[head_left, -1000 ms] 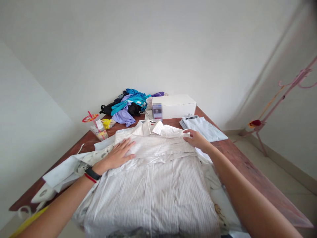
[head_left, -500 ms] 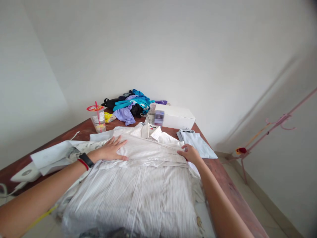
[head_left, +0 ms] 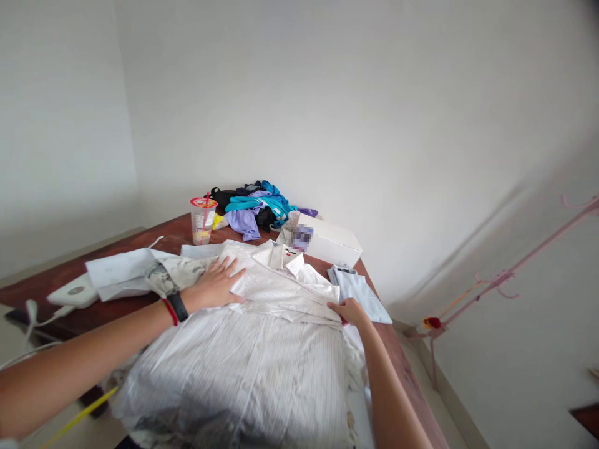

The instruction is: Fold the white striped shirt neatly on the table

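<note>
A white pinstriped shirt (head_left: 262, 368) lies spread over the near part of a brown wooden table (head_left: 116, 262), collar toward the far end, with a sleeve folded across its upper part. My left hand (head_left: 213, 287), a black band and a red band at its wrist, presses flat on the left side of the folded sleeve. My right hand (head_left: 349, 310) rests at the shirt's right edge, fingers curled on the fold of cloth there.
A heap of blue, purple and black clothes (head_left: 255, 209) and a plastic cup with a straw (head_left: 203, 219) stand at the far end. A white box (head_left: 334, 240) and a folded pale shirt (head_left: 360, 290) lie right. A white iron (head_left: 75, 293) sits left.
The view has swung to the right, so the table sits further left. My right hand has slid back along the shirt's right edge; my left hand stays pressed on the sleeve.
</note>
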Demonstrator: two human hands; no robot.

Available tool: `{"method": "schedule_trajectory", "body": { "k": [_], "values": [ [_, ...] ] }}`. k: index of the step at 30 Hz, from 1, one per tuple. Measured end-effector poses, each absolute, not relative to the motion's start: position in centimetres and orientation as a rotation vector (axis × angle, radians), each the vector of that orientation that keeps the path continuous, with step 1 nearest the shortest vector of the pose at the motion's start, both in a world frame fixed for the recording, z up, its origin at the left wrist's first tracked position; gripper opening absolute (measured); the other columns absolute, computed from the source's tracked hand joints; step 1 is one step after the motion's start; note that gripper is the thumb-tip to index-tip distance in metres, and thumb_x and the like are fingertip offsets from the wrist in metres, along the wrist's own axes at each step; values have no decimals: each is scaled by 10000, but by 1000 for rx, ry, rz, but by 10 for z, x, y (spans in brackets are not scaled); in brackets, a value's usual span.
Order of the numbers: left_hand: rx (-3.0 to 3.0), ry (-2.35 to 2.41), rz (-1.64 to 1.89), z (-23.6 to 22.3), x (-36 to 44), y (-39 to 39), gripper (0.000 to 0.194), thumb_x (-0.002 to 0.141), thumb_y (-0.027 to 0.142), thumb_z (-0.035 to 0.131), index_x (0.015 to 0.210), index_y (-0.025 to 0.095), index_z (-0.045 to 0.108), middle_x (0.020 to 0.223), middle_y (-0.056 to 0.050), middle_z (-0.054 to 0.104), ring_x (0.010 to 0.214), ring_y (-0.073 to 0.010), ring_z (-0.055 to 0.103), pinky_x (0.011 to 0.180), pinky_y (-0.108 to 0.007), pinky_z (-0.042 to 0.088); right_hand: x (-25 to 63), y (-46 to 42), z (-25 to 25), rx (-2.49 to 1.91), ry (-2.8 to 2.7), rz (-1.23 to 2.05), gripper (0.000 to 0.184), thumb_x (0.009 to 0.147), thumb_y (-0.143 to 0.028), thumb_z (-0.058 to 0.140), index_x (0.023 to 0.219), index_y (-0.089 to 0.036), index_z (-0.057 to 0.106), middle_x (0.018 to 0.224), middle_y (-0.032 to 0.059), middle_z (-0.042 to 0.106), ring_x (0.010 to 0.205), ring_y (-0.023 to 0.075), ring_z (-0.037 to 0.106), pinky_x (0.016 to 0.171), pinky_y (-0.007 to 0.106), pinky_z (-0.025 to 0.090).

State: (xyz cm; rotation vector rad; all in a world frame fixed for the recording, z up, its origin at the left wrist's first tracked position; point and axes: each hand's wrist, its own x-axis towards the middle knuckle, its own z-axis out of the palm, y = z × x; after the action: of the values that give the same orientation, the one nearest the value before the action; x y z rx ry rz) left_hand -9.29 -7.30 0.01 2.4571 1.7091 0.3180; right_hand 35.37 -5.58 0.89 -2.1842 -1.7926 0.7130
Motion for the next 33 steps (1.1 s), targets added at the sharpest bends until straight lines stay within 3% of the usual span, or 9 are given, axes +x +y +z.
{"method": "schedule_trajectory", "body": {
  "k": [3, 7, 13, 18, 22, 28, 33],
  "values": [
    [2421, 1467, 442, 4, -72, -103, 860, 815, 599, 749, 1567, 255, 510, 1678, -173, 329, 1572, -432, 223, 1249, -595, 165, 349, -59, 14, -2144, -1717, 804, 506, 835, -488, 762, 512, -236, 465, 435, 4, 527, 448, 153, 508, 486, 271, 345],
    [2298, 1136, 579, 7, -48, -137, 734, 804, 599, 745, 1467, 305, 631, 1580, -90, 523, 1510, -393, 394, 1219, -497, 318, 341, -71, 21, -2028, -1611, 916, 421, 789, -499, 779, 619, -227, 507, 470, -57, 461, 431, 103, 383, 444, 241, 232],
    [1668, 873, 802, 34, -7, -117, 530, 641, 419, 919, 1128, 264, 780, 1358, -91, 707, 1433, -397, 505, 1236, -468, 321, 315, -90, 31, -1835, -1527, 1009, 348, 753, -494, 777, 758, -203, 586, 535, -59, 487, 466, 100, 407, 456, 229, 278],
    [1371, 837, 806, 36, 33, -72, 304, 815, 392, 789, 1033, 201, 700, 1201, -124, 734, 1185, -308, 689, 939, -338, 568, 283, -86, 46, -1656, -1548, 1057, 361, 756, -510, 755, 789, -192, 589, 551, -72, 454, 468, 84, 381, 439, 214, 248],
    [1096, 794, 748, 23, 45, -49, 400, 910, 522, 637, 1127, 190, 585, 1043, -107, 703, 889, -270, 754, 776, -388, 615, 251, -71, 55, -1606, -1577, 1081, 321, 784, -487, 719, 800, -188, 603, 558, -66, 476, 447, 80, 377, 417, 215, 245],
    [732, 573, 710, 3, 39, -40, 581, 941, 748, 419, 1165, 226, 542, 952, -73, 685, 831, -270, 739, 774, -455, 626, 201, -37, 41, -1716, -1649, 1016, 229, 801, -293, 725, 677, -203, 554, 447, -62, 459, 407, 95, 408, 402, 222, 262],
    [727, 555, 602, -9, 41, -31, 475, 936, 633, 538, 1056, 178, 609, 860, -82, 704, 697, -249, 705, 648, -396, 608, 174, -25, 26, -1764, -1785, 1022, 257, 724, -154, 766, 592, -198, 550, 405, -44, 479, 415, 115, 449, 408, 229, 274]
  ]
}}
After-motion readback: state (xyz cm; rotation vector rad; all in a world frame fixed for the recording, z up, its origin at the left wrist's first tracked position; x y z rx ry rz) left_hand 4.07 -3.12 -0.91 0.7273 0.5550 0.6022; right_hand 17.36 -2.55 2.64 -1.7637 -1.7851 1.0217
